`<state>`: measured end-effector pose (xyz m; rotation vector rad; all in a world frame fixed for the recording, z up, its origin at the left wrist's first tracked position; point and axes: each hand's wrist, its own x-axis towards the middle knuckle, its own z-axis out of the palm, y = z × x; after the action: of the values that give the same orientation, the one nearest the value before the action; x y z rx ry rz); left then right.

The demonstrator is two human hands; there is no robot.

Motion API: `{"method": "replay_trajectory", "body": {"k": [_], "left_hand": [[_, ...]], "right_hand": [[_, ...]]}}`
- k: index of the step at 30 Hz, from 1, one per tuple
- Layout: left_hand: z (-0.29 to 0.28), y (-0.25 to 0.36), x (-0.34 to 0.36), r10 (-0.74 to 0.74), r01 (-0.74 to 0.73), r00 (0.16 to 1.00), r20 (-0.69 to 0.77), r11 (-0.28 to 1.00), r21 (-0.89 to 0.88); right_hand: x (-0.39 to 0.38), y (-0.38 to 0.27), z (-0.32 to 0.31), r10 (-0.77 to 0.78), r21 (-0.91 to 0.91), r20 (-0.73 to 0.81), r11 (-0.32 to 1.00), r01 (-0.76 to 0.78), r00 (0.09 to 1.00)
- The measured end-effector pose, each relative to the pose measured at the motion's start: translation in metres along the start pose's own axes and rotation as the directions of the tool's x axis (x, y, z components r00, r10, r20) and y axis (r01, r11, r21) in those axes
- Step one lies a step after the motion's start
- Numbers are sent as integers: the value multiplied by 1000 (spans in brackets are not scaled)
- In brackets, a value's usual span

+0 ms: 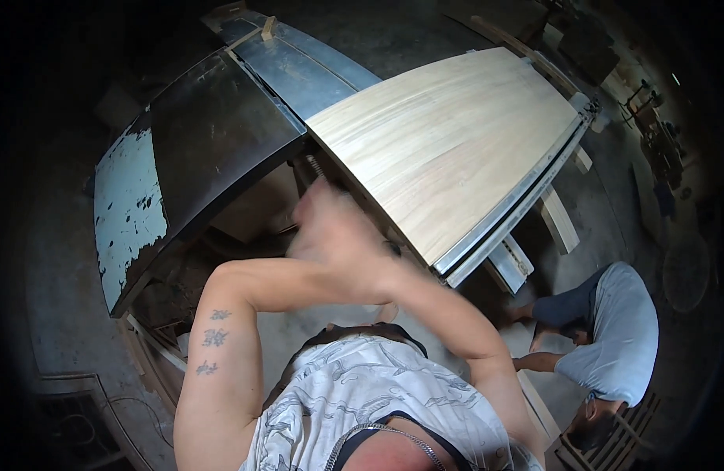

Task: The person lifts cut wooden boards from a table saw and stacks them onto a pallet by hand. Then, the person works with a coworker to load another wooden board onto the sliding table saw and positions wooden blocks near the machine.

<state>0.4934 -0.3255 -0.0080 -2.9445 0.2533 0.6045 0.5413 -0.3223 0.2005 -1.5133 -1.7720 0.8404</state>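
My two forearms reach to the dark gap under the near edge of a pale wooden board (pixel 448 149), where my left hand (pixel 315 243) and my right hand (pixel 338 220) overlap in a motion blur. Just beyond my fingers is a thin ridged metal piece (pixel 314 166); whether either hand grips it I cannot tell. The board lies on a machine table with a dark metal top (pixel 221 118), partly covered in chipped light blue at the left, and a grey metal section (pixel 299 63) behind. A metal rail (pixel 519 217) runs along the board's right side.
At the lower right another person (pixel 605 330) bends low to the floor, hands near wooden pieces. Timber beams (pixel 558 220) jut from under the machine's right side. Slatted wood (pixel 637 424) lies at the bottom right, and dark equipment (pixel 656 149) stands at the far right.
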Motion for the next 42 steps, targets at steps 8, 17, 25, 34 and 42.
{"method": "replay_trajectory", "body": {"k": [8, 17, 25, 34, 42], "left_hand": [[-67, -21, -5, 99, -80, 990, 102, 982, -173], [-71, -40, -22, 51, -147, 967, -249, 911, -385], [41, -147, -79, -352, 367, 825, 441, -260, -893], [56, -173, 32, -575, -320, 638, 512, -803, -503], [52, -171, 31, -642, -396, 600, 479, -757, -519]], "right_hand": [[17, 13, -92, -6, 346, -106, 937, 43, 994], [9, 67, -67, -284, 153, -129, 941, 302, 950], [-50, 217, -106, 83, -55, -548, 989, -135, 833], [-93, 289, -53, 152, -159, -692, 921, -354, 706], [-86, 285, -54, 159, -147, -687, 925, -350, 709]]}}
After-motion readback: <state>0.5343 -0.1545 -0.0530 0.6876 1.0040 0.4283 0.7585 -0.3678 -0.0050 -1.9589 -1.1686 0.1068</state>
